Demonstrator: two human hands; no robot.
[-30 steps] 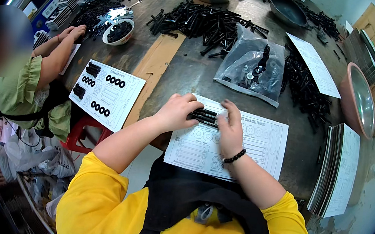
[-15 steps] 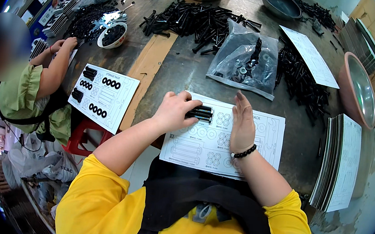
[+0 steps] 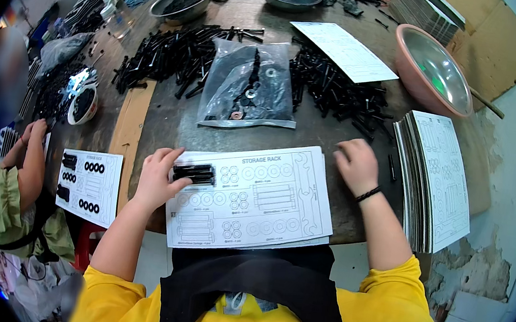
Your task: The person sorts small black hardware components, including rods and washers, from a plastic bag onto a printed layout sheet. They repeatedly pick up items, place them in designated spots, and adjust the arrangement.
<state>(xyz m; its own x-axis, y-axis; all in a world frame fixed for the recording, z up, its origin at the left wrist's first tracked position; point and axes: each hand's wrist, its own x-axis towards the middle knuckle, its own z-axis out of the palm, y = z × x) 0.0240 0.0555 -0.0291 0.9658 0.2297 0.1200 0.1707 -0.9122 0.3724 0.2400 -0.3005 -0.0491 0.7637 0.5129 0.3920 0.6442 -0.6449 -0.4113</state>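
A short row of black bolts (image 3: 195,174) lies side by side at the upper left of a white printed card (image 3: 235,213). My left hand (image 3: 156,180) is closed about the left end of these bolts, thumb on the near side and fingers on the far side. My right hand (image 3: 360,168) is off the card, over the table to its right, palm down. Its fingers are loosely bent and a little apart, and I see nothing in them. A dark beaded bracelet (image 3: 368,194) circles the right wrist.
Heaps of black bolts (image 3: 167,60) and a clear bag of washers (image 3: 250,89) lie beyond the card. A pink-rimmed basin (image 3: 406,57) and a stack of cards (image 3: 420,181) stand right. At left, a co-worker's hands (image 3: 35,130) are near a filled card (image 3: 90,189).
My right hand has moved off the card to the right, its fingers now bent. My left hand stays at the bolts. The view has shifted to the right.
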